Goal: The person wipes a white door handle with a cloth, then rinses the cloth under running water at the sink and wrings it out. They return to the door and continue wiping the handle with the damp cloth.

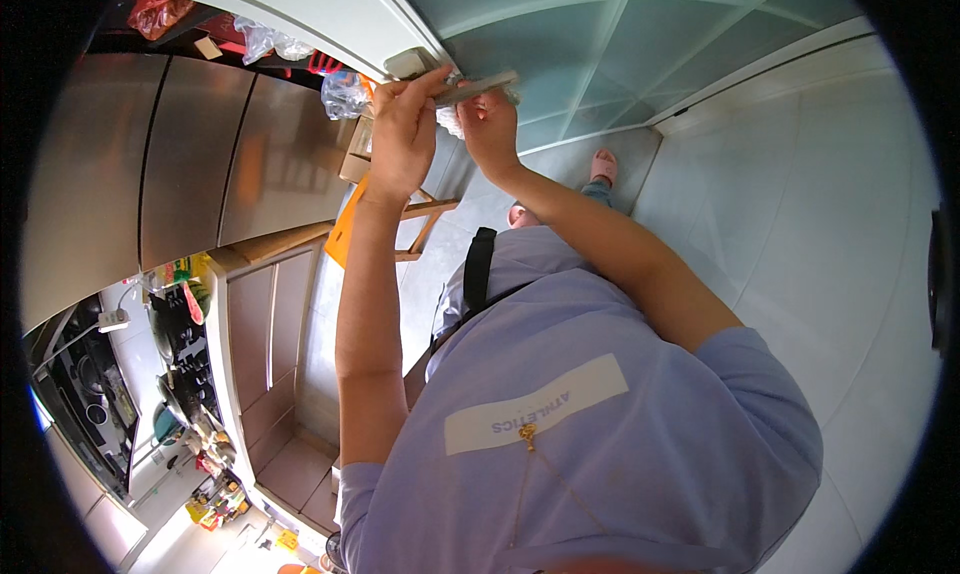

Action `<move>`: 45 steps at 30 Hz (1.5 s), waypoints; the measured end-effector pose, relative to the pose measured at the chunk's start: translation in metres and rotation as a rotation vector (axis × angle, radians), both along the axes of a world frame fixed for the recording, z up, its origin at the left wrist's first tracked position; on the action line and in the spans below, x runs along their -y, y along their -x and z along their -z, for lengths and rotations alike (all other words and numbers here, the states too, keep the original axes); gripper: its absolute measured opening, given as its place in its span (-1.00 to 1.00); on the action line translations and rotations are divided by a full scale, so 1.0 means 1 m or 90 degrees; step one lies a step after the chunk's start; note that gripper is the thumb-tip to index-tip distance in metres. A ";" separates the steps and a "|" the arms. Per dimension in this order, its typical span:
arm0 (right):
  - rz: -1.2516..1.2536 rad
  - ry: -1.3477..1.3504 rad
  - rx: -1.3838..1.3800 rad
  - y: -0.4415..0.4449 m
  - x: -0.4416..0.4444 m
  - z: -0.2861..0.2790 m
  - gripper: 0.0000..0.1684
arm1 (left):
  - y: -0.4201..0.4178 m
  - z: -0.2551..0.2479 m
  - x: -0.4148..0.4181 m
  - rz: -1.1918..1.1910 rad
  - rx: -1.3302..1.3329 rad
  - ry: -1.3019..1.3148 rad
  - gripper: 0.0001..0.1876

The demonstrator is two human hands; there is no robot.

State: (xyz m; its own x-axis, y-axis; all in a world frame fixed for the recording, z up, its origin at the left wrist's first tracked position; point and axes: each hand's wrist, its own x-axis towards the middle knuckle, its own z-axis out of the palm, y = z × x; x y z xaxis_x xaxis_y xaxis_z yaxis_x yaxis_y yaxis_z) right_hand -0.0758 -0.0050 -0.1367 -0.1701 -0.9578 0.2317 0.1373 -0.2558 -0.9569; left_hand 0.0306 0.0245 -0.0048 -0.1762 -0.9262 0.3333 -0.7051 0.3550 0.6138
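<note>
At about chest height, in front of a door, both of my hands are raised together. My left hand [405, 128] grips one end of a flat grey strip-like object [480, 88], thumb and index finger stretched along it. Close beside it, my right hand [491, 128] has its fingers curled at the underside of the same object. Some clear, crinkled material shows at the object's far end. Between my hands hangs a white textured thing [451, 121], mostly hidden, so I cannot tell what it is. A pale handle plate [409, 62] on the door is just beyond my left fingertips.
Frosted glass panes [540, 41] fill the door ahead. Stainless steel cabinet doors [195, 146] stand left, plastic bags [345, 94] hanging near them. A wooden stool frame [424, 229] and cardboard box [356, 150] are below. Further back, a watermelon piece [196, 302] lies on a cluttered counter.
</note>
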 end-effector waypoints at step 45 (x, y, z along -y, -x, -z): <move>-0.035 0.067 -0.045 0.024 -0.041 0.001 -0.80 | 0.032 0.046 -0.057 -0.076 -0.287 0.045 -0.73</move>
